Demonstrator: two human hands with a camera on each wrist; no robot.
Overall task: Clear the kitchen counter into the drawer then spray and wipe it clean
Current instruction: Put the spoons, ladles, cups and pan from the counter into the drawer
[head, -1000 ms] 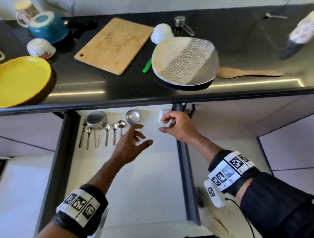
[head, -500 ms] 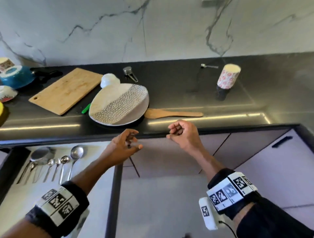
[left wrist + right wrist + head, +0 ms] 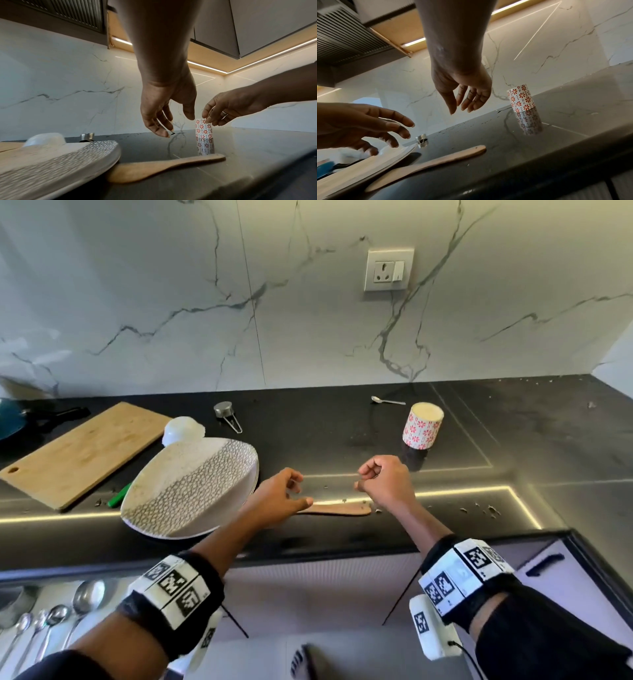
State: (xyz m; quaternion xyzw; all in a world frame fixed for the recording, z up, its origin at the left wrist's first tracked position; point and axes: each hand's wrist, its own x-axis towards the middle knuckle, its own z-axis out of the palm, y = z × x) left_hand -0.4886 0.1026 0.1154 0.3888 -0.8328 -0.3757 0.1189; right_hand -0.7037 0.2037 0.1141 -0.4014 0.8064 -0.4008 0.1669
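Here, mid-clearing: both hands raised over the black kitchen counter (image 3: pixel 342 436), neither holding anything. Left hand (image 3: pixel 277 501) with fingers loosely spread and slightly bent, hovering above the near end of the wooden spatula (image 3: pixel 337 509), just beside the rim of the patterned plate (image 3: pixel 191 487). Right hand (image 3: pixel 383 482) with fingers loosely curled, empty, poised above the spatula's far end; in the right wrist view, palm open and fingers hanging relaxed.

Still out on the counter: the cutting board (image 3: pixel 85 453), a small white bowl (image 3: pixel 181 429) behind the plate, a green-handled item (image 3: pixel 118 497) partly hidden under the plate's edge, a small metal strainer (image 3: pixel 224 410), a teaspoon (image 3: pixel 387 400) near the wall, and a flower-print cup (image 3: pixel 423 426) standing upright beyond the right hand, well clear of both. Crumbs scattered along the front edge. Drawer (image 3: pixel 41 621) open at lower left, with spoons lined up inside.

By all appearances, clearing stage only partly done; spraying and wiping not yet begun. Likely next: lowering onto the spatula, lying flat directly beneath both hands, which calls for a pinch on a thin handle flush with the surface, then a carry down and left to the drawer.
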